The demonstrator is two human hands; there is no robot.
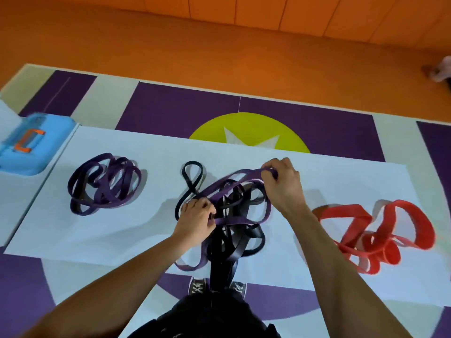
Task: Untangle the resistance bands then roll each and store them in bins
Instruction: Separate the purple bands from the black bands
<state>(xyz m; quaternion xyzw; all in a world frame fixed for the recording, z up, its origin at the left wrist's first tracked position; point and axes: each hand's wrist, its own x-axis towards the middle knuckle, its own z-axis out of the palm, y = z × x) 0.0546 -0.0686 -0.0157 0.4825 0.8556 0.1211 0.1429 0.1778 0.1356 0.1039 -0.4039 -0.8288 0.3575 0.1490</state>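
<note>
Central tangle (231,215) of purple and black bands lies on the white tabletop (122,230) directly ahead of the person, with black strands hanging over the near edge at 6 o'clock toward the shoes.

Right hand (283,181): fingers curled closed around a purple band (234,184), lifting one loop at about 1 o'clock from the tangle's centre. Left hand (197,215): closed in a pinch on the same purple strand, or a neighbouring one, at 9 o'clock of the tangle; which of the two I cannot tell.

Key relation: the lifted purple strand runs taut between the two hands, its long axis from 8 o'clock (left hand) to 2 o'clock (right hand), and passes over the black bands. The right hand is higher and farther out. Judgement: freeing this band depends on drawing it along that axis, out toward 2 o'clock, while the left hand restrains the pile.

Other bundles: a purple bundle (105,184) at 9 o'clock and a red bundle (378,232) at 3 o'clock, both well apart from the tangle and both loose, not rolled. A blue bin (31,145) sits at 10 o'clock, cut off by the frame edge.

Hard to make out: motion blur softens the strands; crossings under the left hand are hidden; the number of bands in the tangle is unclear.
</note>
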